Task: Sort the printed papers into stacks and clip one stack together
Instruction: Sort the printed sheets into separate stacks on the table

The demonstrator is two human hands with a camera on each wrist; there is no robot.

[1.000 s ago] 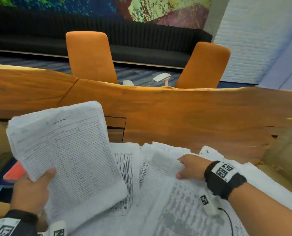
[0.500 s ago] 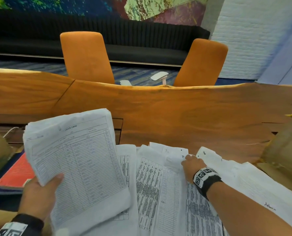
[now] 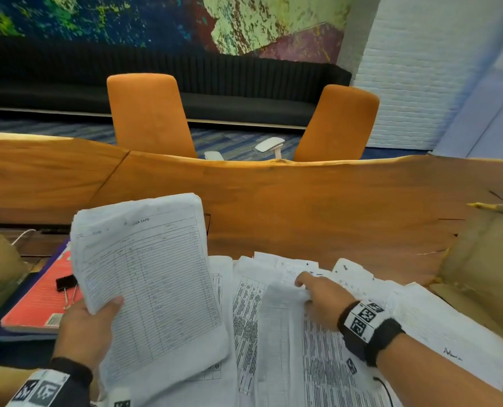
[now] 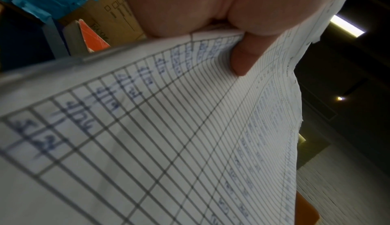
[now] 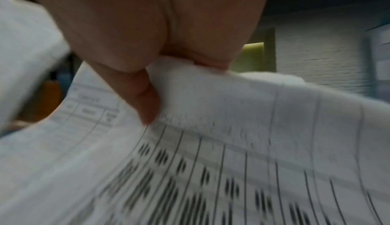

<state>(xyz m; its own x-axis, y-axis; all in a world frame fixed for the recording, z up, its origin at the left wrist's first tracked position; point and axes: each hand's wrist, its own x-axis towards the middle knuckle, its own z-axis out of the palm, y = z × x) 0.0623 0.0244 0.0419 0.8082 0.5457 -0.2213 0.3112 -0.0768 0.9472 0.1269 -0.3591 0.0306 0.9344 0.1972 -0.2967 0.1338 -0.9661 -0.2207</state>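
The left hand has carried its thick white stack of ruled forms toward three o'clock and slightly higher, uncovering a black binder clip on the red book. The right hand has slid toward twelve o'clock across the spread printed sheets and now pinches one sheet's edge, lifting it.

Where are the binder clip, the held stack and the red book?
binder clip (image 3: 65,282): head view, on its black body.
held stack (image 3: 150,277): head view, middle of its top sheet.
red book (image 3: 40,304): head view, on its bare cover.
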